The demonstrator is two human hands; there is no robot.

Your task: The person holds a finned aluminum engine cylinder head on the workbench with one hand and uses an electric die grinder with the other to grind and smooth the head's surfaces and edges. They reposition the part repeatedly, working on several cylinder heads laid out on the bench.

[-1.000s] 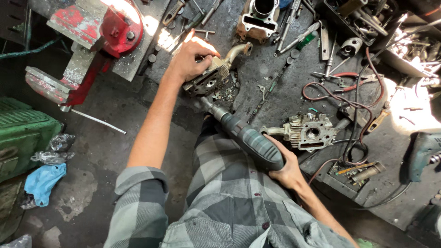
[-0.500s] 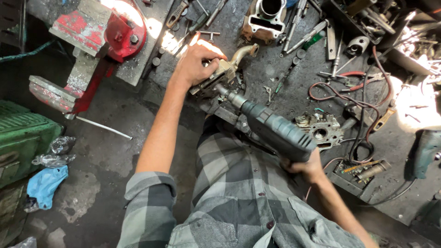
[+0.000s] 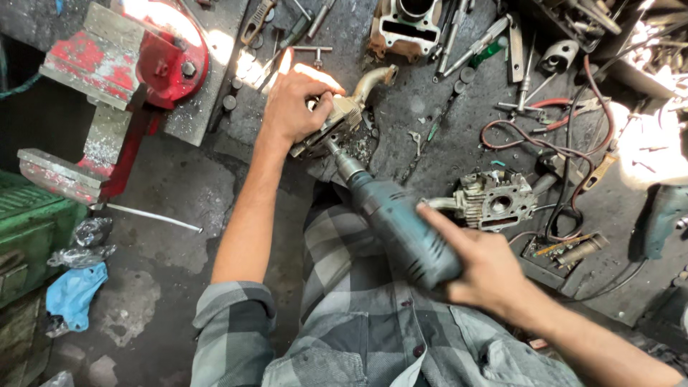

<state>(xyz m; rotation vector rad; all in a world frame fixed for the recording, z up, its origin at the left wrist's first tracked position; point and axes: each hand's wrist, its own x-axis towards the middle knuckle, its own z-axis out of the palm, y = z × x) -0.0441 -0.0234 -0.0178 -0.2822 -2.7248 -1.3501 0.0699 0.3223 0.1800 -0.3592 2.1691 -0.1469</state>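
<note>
The person's left hand is pressed down on a small metal engine part that lies near the front edge of the dirty dark workbench. The fingers are curled around the part and hold it tight, with the thumb on the side near a bent metal pipe that sticks out from it. The right hand is wrapped all the way around the grip of a blue-green power drill. One finger lies stretched along the top of the drill body. The drill points up and to the left, and its thin bit meets the underside of the part right beside the left hand (the very tip is hidden, so how deep it sits cannot be told).

Just beside the right hand lies another grey engine part with round holes in it. Red and black wires loop over the bench behind it. A bigger engine block sits at the far edge, with screwdrivers and other small tools near it. A red vise is fixed at the left end of the bench. Down on the floor to the left are a green box and a blue rag. The person wears a grey checked shirt
</note>
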